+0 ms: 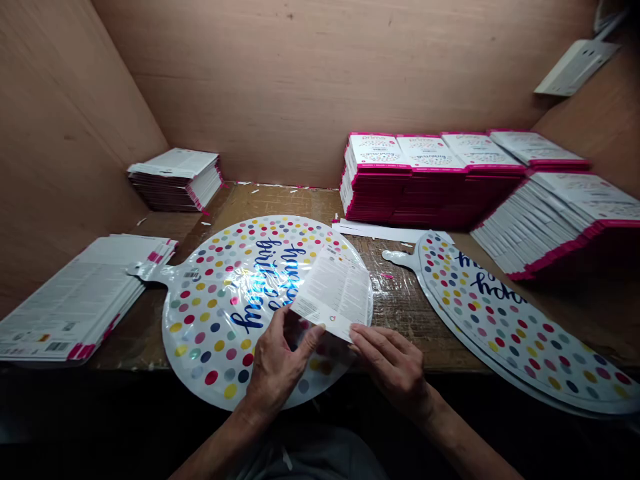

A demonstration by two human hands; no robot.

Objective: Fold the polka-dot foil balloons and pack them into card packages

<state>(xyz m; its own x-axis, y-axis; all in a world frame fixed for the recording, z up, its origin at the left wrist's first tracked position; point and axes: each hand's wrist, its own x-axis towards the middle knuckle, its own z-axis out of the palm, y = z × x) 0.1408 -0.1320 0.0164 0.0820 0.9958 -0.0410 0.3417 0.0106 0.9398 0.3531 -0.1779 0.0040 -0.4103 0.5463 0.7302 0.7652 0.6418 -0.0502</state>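
One printed card (pixel 327 290), pinched in our left hand (pixel 277 360) and right hand (pixel 395 367). Beneath: one polka-dot birthday balloon (pixel 215 313).

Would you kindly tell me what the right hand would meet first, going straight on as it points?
The right hand would probably meet the white printed card first, which it touches at the lower corner; the dotted balloon appears to lie beneath, though depth is unclear.

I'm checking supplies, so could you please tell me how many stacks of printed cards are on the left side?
2: the far stack by the back wall, and the near stack closer to the front.
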